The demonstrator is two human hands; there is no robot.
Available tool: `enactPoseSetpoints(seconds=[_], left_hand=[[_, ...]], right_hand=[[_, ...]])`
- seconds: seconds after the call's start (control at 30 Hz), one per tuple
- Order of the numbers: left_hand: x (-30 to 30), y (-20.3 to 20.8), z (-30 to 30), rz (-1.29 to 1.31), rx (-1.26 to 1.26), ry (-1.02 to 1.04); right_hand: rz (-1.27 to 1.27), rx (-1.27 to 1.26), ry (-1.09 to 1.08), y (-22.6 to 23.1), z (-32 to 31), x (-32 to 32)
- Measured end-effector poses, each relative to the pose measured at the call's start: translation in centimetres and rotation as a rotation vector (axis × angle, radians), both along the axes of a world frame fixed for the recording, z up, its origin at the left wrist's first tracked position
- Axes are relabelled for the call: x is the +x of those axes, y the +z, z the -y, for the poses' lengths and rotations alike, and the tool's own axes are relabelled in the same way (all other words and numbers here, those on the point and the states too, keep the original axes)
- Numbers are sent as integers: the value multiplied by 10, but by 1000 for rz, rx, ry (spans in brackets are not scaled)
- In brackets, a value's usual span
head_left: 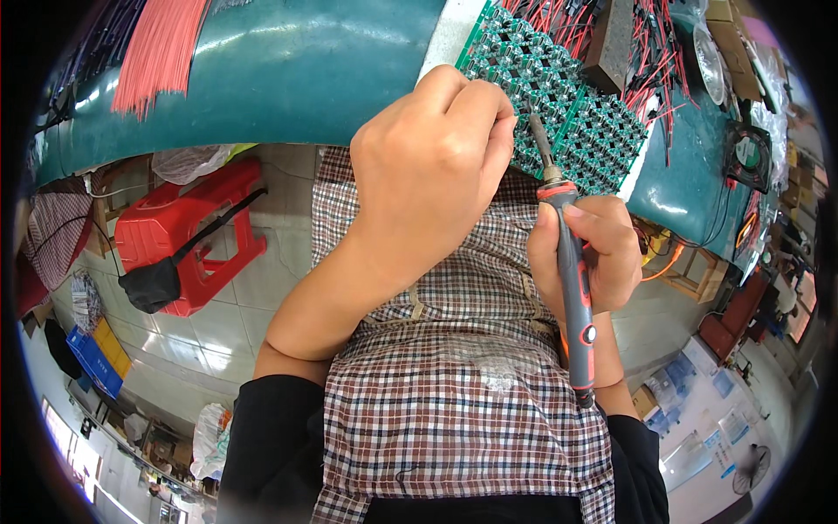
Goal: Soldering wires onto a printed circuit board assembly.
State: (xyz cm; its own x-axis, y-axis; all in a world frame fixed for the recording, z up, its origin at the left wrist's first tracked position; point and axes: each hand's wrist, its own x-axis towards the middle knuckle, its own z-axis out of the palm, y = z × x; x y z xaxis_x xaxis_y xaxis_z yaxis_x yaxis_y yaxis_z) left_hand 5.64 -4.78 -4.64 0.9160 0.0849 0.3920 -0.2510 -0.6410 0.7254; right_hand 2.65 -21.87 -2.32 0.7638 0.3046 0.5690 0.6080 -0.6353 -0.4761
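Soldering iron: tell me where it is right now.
In the head view, right of centre, the soldering iron is in the right hand, its tip at the green circuit boards, just right of the left hand.

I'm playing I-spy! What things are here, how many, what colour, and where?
Circuit boards: many, green, top middle
Table: one, teal, top
Wire bundle: one, pink, top left
Red wires: many, red, top right
Block: one, dark, top right
Fan: one, black, right
Stool: one, red, left floor
Pen-shaped tool: one, grey and red, in right hand
Apron: one, brown-checked, middle
Background clutter: uncountable, mixed, both sides
Left hand: one, bare, by circuit boards
Right hand: one, bare, around the tool
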Motion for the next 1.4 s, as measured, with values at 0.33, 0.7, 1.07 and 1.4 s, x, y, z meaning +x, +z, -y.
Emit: enactPoseSetpoints(seconds=[0.33, 0.7, 1.07, 1.4], left_hand=[[1, 8, -7, 41, -36, 15], [17, 5, 2, 80, 57, 35], [18, 4, 3, 77, 66, 28], [19, 6, 5, 2, 56, 13]], right_hand=[[-39, 125, 11, 10, 12, 0], [-59, 154, -27, 3, 10, 15], [-25, 161, 1, -6, 9, 17], [-31, 74, -31, -2, 3, 14]])
